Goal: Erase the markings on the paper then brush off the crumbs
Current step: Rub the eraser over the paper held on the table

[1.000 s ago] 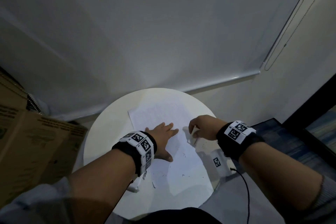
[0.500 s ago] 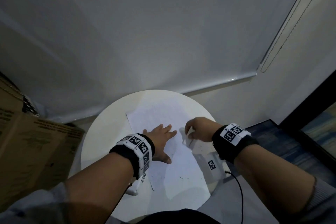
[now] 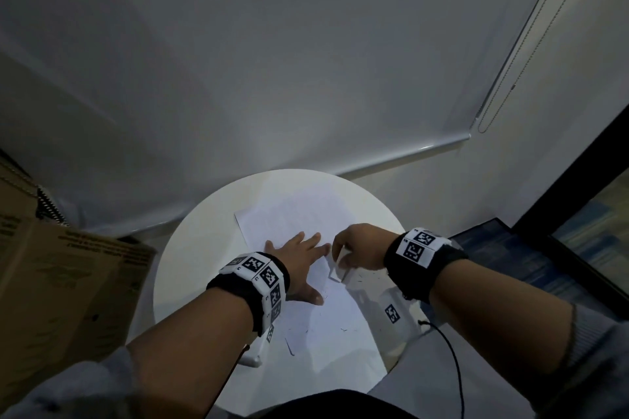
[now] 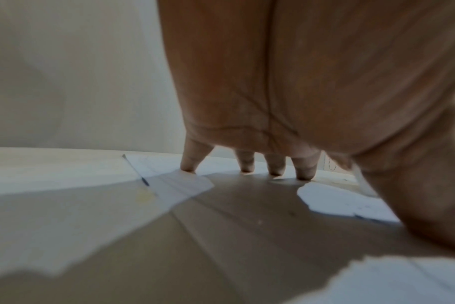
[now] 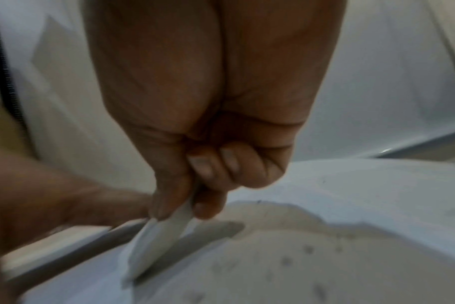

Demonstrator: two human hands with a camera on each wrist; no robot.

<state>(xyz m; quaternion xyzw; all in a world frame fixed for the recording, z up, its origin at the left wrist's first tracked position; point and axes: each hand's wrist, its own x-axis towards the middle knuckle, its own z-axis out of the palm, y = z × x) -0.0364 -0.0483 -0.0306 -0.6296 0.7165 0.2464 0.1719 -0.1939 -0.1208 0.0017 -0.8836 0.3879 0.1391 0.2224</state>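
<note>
The right hand (image 3: 357, 248) is edging leftward from a second ago — pinching a white eraser (image 3: 336, 270) against the paper (image 3: 292, 214) mid-frame on the table (image 3: 190, 248), beside the spread, flat-pressing left hand (image 3: 299, 262) — so erasing is seemingly continuing, with dark crumbs (image 3: 343, 328) unbrushed at lower centre.

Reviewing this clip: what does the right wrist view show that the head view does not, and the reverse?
Only the right wrist view shows the pinch closely: thumb and fingers clamp the white eraser, its lower end down at the paper.

Only the head view shows the whole round table, the cardboard box and both tagged wristbands.

Both show the right hand gripping the eraser, the left hand beside it, and dark crumbs on the sheet.
</note>
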